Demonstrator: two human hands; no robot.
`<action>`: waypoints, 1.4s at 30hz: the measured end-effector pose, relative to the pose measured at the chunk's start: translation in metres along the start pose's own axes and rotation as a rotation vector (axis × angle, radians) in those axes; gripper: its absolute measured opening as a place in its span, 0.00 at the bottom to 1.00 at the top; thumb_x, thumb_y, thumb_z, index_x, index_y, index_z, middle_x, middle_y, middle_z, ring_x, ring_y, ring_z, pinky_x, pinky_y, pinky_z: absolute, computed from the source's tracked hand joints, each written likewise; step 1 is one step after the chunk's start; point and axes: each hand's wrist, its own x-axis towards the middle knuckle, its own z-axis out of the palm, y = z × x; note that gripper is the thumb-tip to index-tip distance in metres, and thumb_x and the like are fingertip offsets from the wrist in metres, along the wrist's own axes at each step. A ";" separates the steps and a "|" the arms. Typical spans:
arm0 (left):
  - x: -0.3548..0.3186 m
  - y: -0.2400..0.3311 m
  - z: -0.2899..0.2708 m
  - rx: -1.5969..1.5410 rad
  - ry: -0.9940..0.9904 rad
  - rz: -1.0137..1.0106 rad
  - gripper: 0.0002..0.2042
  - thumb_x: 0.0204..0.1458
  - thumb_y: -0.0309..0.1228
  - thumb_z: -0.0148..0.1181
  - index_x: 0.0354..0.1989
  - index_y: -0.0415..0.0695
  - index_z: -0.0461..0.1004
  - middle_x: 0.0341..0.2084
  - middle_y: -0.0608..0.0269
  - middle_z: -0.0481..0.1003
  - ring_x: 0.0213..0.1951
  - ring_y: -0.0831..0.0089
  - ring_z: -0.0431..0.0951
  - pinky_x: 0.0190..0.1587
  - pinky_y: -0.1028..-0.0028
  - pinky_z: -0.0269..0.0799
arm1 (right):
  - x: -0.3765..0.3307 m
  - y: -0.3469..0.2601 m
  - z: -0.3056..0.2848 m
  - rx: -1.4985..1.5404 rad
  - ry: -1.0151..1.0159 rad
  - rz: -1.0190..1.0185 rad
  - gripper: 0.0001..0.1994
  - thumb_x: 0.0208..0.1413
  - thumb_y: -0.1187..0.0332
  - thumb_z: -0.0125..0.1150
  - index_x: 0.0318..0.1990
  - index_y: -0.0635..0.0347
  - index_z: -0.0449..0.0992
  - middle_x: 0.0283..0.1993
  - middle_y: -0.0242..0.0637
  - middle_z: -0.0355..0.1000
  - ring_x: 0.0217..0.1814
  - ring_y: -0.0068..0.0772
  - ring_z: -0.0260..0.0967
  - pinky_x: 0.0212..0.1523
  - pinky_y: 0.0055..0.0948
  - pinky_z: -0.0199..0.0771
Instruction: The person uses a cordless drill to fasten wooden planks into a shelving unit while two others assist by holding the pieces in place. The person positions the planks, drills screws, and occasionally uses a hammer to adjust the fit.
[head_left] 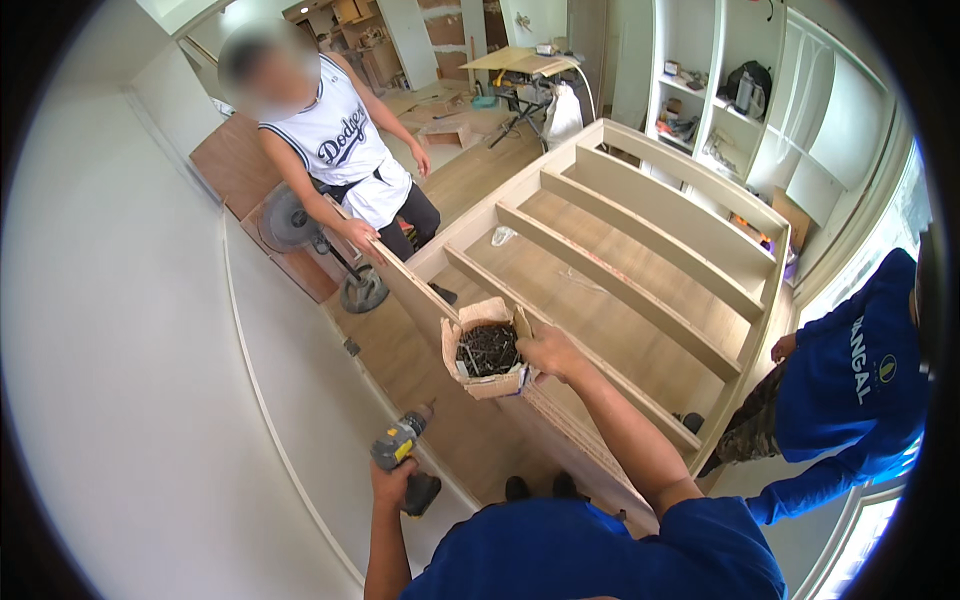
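Observation:
My left hand [392,482] is wrapped round the grip of a grey and yellow cordless drill [399,438], its chuck pointing up and to the right. My right hand [548,352] grips the torn rim of a cardboard box [496,386]. Dark screws [487,350] fill the box, which is at the near edge of a large wooden frame [618,288] with several parallel slats. Whether the box rests on the frame's edge or is held just above it, I cannot tell.
At the far left a person in a white jersey [345,140] rests a hand on a board [415,290]. Another person in blue [850,350] stands at right. A pedestal fan [290,218], a worktable [520,62] and white shelving [712,60] stand beyond. A pale wall [130,330] runs along the left.

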 end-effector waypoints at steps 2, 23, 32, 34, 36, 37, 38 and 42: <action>-0.001 0.015 0.006 -0.097 0.019 0.030 0.12 0.42 0.18 0.66 0.38 0.38 0.78 0.27 0.65 0.78 0.24 0.73 0.77 0.29 0.71 0.74 | 0.007 0.009 0.011 -0.173 0.050 -0.097 0.28 0.57 0.59 0.54 0.63 0.62 0.74 0.52 0.60 0.78 0.50 0.54 0.80 0.44 0.45 0.82; 0.002 0.068 0.066 -0.715 -0.050 0.034 0.20 0.53 0.17 0.63 0.56 0.34 0.73 0.31 0.58 0.75 0.32 0.69 0.76 0.39 0.67 0.76 | 0.037 0.002 0.007 0.033 -0.222 0.058 0.29 0.58 0.51 0.62 0.63 0.57 0.74 0.55 0.41 0.78 0.51 0.36 0.76 0.47 0.41 0.80; -0.004 0.049 0.056 -0.686 -0.003 -0.015 0.20 0.51 0.17 0.65 0.54 0.36 0.75 0.38 0.59 0.77 0.32 0.68 0.78 0.36 0.66 0.78 | 0.040 -0.017 0.018 -0.433 0.225 -0.571 0.34 0.57 0.65 0.65 0.72 0.61 0.64 0.67 0.61 0.69 0.69 0.59 0.69 0.69 0.44 0.67; -0.008 0.057 0.060 -0.694 0.018 -0.010 0.19 0.50 0.17 0.66 0.53 0.36 0.75 0.38 0.59 0.78 0.31 0.69 0.78 0.35 0.67 0.78 | 0.039 -0.024 0.019 -0.489 0.272 -0.679 0.30 0.56 0.70 0.63 0.69 0.63 0.67 0.63 0.64 0.72 0.66 0.64 0.69 0.66 0.47 0.70; -0.002 0.045 0.053 -0.655 0.008 -0.033 0.20 0.49 0.18 0.67 0.52 0.37 0.75 0.38 0.60 0.78 0.31 0.69 0.78 0.35 0.67 0.77 | 0.041 -0.037 0.017 -0.436 0.161 -0.523 0.31 0.55 0.70 0.61 0.69 0.60 0.69 0.62 0.62 0.73 0.66 0.61 0.71 0.65 0.46 0.70; 0.001 0.039 0.051 -0.635 0.002 -0.045 0.20 0.49 0.18 0.68 0.52 0.37 0.76 0.38 0.60 0.78 0.31 0.70 0.78 0.35 0.68 0.77 | 0.042 -0.041 0.016 -0.409 0.107 -0.444 0.31 0.55 0.69 0.60 0.69 0.58 0.69 0.62 0.62 0.73 0.66 0.59 0.72 0.65 0.45 0.71; 0.003 0.036 0.050 -0.634 -0.016 -0.049 0.20 0.49 0.18 0.68 0.52 0.37 0.76 0.38 0.60 0.78 0.31 0.70 0.78 0.34 0.68 0.76 | 0.043 -0.039 0.015 -0.391 0.134 -0.461 0.30 0.55 0.69 0.60 0.68 0.58 0.70 0.61 0.61 0.74 0.65 0.59 0.72 0.64 0.45 0.71; 0.006 0.034 0.054 -0.596 -0.060 -0.050 0.19 0.49 0.19 0.67 0.52 0.36 0.76 0.32 0.60 0.77 0.29 0.69 0.78 0.35 0.68 0.75 | 0.039 -0.033 0.021 -0.394 0.210 -0.363 0.28 0.55 0.68 0.59 0.66 0.57 0.72 0.58 0.59 0.76 0.63 0.57 0.74 0.63 0.44 0.72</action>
